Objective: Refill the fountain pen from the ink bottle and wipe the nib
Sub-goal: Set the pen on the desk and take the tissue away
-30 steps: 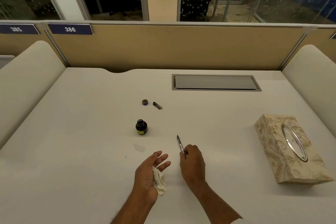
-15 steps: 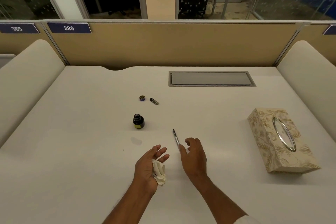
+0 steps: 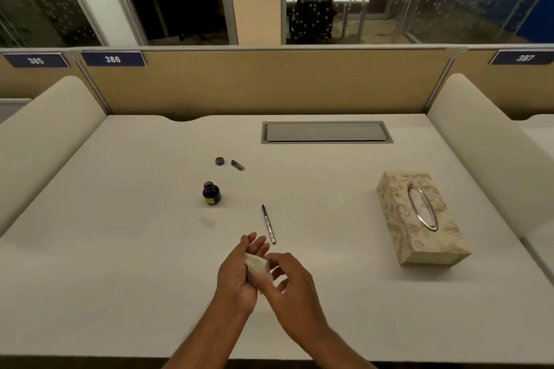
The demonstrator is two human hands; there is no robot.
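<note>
Right grip [image 3: 292, 287] has let go of the pen [image 3: 269, 225]. It now lies by itself on the desk [image 3: 120, 249], nib pointing away from me. Right grip has crossed over to my left grip [image 3: 236, 275], and its thumb and forefinger now pinch the tissue [image 3: 256, 266] lying in that palm. Left fingertips now sit just beside the pen's back end.

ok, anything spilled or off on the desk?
A faint grey smudge on the desk, just nearer than the ink bottle: possibly a wiped drip, cannot tell. The bottle stands upright but open, cap lying behind it. The pen lies uncapped. Crumpled tissue sits in the left hand, right hand pinching it.
</note>
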